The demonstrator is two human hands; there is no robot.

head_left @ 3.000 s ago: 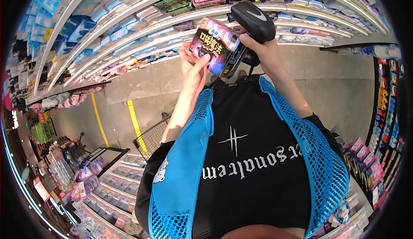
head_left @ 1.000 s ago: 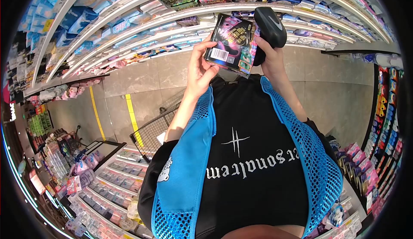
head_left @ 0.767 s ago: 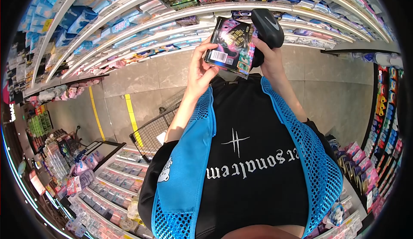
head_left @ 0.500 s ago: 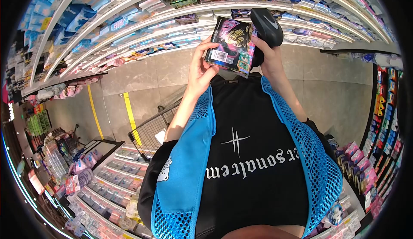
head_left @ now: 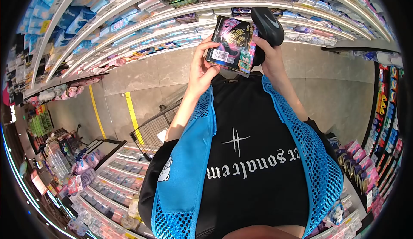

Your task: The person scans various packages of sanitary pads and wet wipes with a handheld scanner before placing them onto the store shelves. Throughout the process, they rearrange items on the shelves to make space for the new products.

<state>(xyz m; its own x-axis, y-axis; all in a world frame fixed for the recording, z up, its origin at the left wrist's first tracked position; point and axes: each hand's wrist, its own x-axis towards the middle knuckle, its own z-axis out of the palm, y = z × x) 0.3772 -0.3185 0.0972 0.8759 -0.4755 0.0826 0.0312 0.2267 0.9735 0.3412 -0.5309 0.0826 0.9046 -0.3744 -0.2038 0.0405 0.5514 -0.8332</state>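
Observation:
In front of my chest, my left hand grips the left edge of a black printed package. Its face carries pink and gold graphics, and a white barcode label sits at the lower left. My right hand is closed round a black handheld barcode scanner, whose handle is mostly hidden behind the fingers and the package. The right thumb lies against the package's right edge. The scanner's head rises beside the package's upper right corner.
Long white shelves with packaged goods curve across the top. A dark wire cart stands on the grey floor at my left, near yellow floor lines. Racks of hanging goods line the right side.
The hands, package and scanner keep nearly the same pose. The surroundings have shifted very slightly in view.

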